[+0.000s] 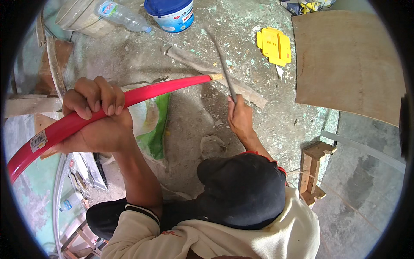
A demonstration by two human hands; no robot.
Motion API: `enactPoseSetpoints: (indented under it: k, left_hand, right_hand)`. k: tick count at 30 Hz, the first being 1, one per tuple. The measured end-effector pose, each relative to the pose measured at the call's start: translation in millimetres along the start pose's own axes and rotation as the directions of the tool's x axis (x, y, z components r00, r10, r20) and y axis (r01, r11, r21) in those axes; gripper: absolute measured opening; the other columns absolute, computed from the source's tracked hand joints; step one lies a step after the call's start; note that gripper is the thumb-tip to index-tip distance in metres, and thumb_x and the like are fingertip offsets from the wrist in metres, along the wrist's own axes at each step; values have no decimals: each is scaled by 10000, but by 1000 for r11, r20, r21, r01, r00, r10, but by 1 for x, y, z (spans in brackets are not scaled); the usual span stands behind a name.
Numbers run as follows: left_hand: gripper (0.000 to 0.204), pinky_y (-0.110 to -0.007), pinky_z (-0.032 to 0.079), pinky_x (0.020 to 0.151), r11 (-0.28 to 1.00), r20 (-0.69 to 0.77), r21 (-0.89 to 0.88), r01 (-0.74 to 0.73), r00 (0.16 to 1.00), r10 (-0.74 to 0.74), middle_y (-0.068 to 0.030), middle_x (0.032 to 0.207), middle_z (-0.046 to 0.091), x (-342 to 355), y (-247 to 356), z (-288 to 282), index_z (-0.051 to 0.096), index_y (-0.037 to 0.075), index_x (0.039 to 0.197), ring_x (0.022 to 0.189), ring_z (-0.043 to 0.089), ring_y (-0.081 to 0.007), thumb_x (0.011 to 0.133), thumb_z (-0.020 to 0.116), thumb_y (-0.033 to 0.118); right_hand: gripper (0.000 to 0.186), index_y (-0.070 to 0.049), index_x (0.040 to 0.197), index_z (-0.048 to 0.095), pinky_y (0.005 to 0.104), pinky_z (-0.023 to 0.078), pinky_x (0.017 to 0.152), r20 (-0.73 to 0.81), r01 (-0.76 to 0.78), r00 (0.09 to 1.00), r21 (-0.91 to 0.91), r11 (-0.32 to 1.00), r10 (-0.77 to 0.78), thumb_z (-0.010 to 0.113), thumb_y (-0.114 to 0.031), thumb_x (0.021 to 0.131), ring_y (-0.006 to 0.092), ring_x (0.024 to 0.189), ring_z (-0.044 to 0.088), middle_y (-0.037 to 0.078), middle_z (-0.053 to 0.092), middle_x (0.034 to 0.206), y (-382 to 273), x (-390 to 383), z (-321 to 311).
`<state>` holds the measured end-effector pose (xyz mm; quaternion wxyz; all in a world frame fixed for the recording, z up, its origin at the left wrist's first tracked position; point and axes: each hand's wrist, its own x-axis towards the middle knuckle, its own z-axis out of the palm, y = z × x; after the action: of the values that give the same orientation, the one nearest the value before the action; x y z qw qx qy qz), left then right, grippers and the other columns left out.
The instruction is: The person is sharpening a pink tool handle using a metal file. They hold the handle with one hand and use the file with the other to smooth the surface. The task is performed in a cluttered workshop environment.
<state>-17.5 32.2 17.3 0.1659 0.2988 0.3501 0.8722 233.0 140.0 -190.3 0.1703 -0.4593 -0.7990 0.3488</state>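
My left hand (97, 108) is closed round a long, curved red handle (166, 89) at the left. Its far end tapers to a pale, bare wooden tip (215, 77), and a label with a barcode sticks to its near part. Right of that tip, my right hand (240, 116) grips a thin, dark curved blade (223, 60) seen nearly edge-on, pointing up and away. The blade passes just beside the wooden tip; whether they touch I cannot tell. A dark cap (246, 190) hides most of my right forearm.
A grey wooden strip (189, 62) lies beneath the tip. Left of it spreads a green-and-white sack (157, 129). Farther off are a blue-lidded bucket (172, 21), a plastic bottle (125, 16) and a yellow plastic piece (274, 46). A brown board (349, 64) and wooden bracket (307, 172) stand right.
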Motion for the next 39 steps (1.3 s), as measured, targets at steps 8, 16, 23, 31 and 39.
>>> enactPoseSetpoints:
  k: [8, 16, 23, 31, 39]
  left_hand:
    - [864, -262, 305, 373, 999, -5, -38, 4, 1000, -5, -41, 663, 357, 1, -2, -7, 388, 117, 680, 492, 363, -143, 819, 262, 960]
    - [817, -263, 283, 368, 1000, 30, -21, 2, 1000, -1, -37, 643, 351, -8, 1, -6, 375, 125, 678, 478, 360, -142, 861, 267, 913]
    - [809, -264, 280, 374, 999, 25, -36, -30, 999, 31, -40, 638, 353, -8, 1, -2, 371, 127, 682, 477, 364, -138, 860, 286, 912]
    - [823, -267, 287, 379, 998, -26, -64, -27, 999, 25, -36, 639, 355, -18, -3, 5, 377, 121, 687, 476, 370, -139, 836, 335, 929]
    - [732, -252, 273, 370, 998, -68, 24, -51, 996, 52, -31, 628, 348, -21, 2, 6, 364, 128, 656, 476, 348, -127, 922, 273, 804]
  right_hand:
    - [328, 13, 996, 539, 568, 458, 576, 45, -14, 999, -37, 999, 15, 502, -304, 1069, 518, 644, 626, 290, 606, 650, -1, 9, -7]
    - [368, 13, 1036, 525, 617, 475, 662, 175, -136, 973, -92, 986, 150, 459, -347, 1075, 537, 708, 639, 317, 642, 732, 22, 6, -7]
    - [335, 29, 1011, 509, 586, 502, 591, 195, -16, 979, -175, 984, 51, 512, -303, 1060, 511, 660, 641, 296, 633, 688, 51, 10, 21]
    - [321, 15, 1015, 540, 583, 467, 637, 147, -124, 975, -273, 954, 169, 504, -300, 1066, 527, 703, 646, 313, 640, 718, 52, 9, 20]
    - [325, 24, 965, 540, 544, 485, 568, 65, -23, 998, -81, 996, 28, 516, -285, 1062, 506, 668, 652, 282, 616, 660, 21, 2, 6]
